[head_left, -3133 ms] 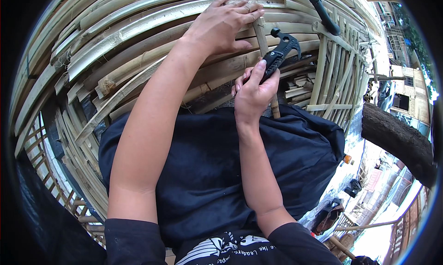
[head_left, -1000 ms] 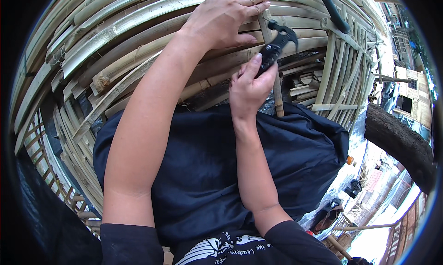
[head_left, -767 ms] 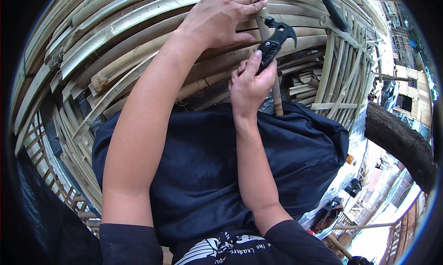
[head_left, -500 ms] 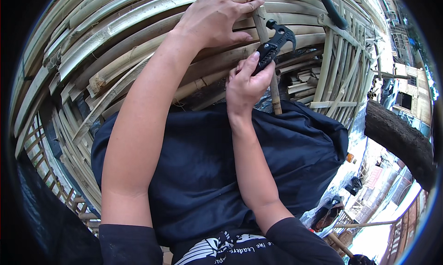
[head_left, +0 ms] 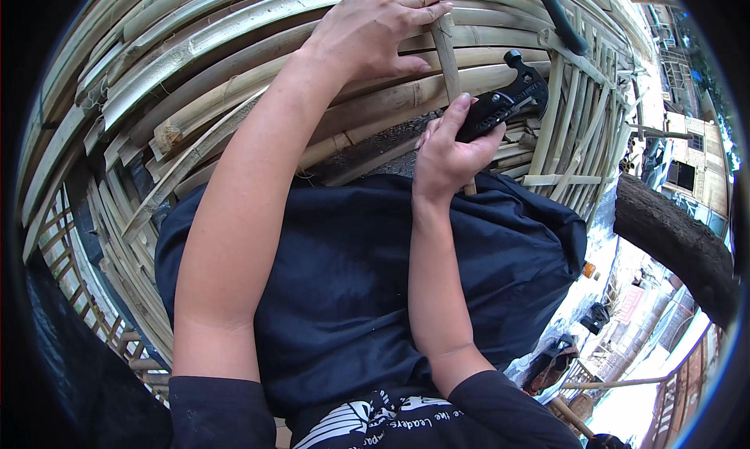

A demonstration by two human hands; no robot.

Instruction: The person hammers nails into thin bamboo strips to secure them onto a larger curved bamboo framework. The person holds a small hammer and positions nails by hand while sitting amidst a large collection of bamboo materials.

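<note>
My left hand (head_left: 379, 31) lies spread over the bamboo slats (head_left: 258, 66), its fingertips at the top end of an upright bamboo strip (head_left: 445, 54). The fingers are apart and grip nothing that I can see. Lower and to the right, my right hand (head_left: 457, 148) is wrapped round the handle of a black multi-tool hammer (head_left: 508, 101). The hammer's head, with a round striking face and a curved claw, points up and right, to the right of the strip. My right hand hides part of the strip's lower length.
Dark cloth (head_left: 344, 293) covers my lap, below the slats. A woven bamboo lattice (head_left: 574, 113) stands on the right, with a dark curved handle-like piece (head_left: 561, 19) above it. Farther right is a thick dark log (head_left: 672, 242). Slatted bamboo (head_left: 86, 285) lies on the left.
My right hand has moved right with the hammer, and the hammer head has swung away from the strip. My left hand has barely shifted.
</note>
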